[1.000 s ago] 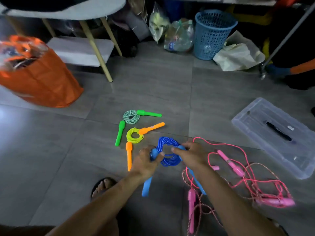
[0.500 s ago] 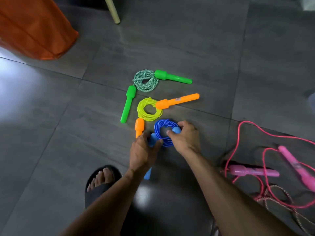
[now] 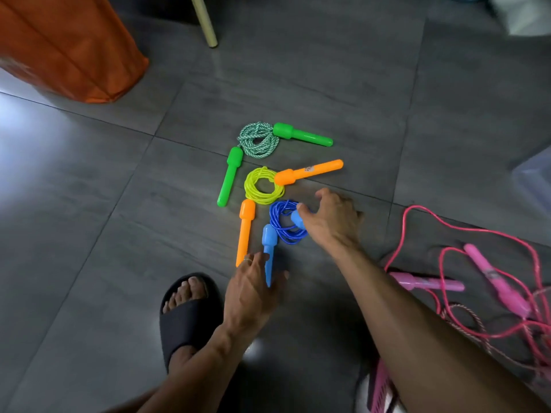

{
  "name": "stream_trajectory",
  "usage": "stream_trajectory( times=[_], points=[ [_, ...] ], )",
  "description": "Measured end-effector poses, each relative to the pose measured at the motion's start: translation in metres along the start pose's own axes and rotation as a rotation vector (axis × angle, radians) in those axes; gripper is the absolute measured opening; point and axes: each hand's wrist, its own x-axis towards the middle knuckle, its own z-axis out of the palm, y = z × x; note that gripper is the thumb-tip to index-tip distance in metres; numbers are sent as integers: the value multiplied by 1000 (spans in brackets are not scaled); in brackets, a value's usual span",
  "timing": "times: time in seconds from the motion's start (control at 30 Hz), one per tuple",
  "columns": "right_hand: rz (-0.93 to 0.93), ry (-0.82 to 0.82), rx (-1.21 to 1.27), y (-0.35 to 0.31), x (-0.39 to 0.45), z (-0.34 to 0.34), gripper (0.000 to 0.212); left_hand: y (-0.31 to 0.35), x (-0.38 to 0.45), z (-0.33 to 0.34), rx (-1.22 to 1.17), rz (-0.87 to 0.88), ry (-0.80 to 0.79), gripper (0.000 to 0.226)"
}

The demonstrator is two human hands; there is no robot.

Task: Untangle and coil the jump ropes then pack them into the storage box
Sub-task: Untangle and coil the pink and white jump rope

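Down on the grey floor [image 3: 89,234]: blue rope [image 3: 284,223], coiled, near the yellow coil [image 3: 264,186] and green coil [image 3: 258,140]. Right hand [image 3: 331,219] pinching one blue handle [image 3: 297,219]; left hand [image 3: 253,289] spread loosely over the other [image 3: 269,248]. Pink ropes [image 3: 489,281] tangled at right.

Three coiled jump ropes lie on the floor: one green [image 3: 258,140], one yellow with orange handles [image 3: 264,185], one blue [image 3: 285,222]. One pink rope tangle [image 3: 489,281] lies loose. Two hands [image 3: 331,217], one sandal [image 3: 185,317], one orange bag [image 3: 68,46].
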Motion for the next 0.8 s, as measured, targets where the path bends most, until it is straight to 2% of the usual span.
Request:
stream_trajectory(
  times=[0.13,0.3,0.5,0.63,0.8],
  points=[
    [-37,43,2,25,-29,-39,47,28,-31,2,-10,128,-32,36],
    [20,61,-73,107,-65,-83,39,71,-74,31,-21,270,-122,41],
    [38,70,-116,211,-85,-104,32,122,-102,92,32,288,-263,35],
    [32,22,-123,256,-77,-90,21,148,-74,127,11,282,-211,53],
    [-32,1,-115,275,-53,-70,20,150,-27,157,21,154,5,44]
  ],
)
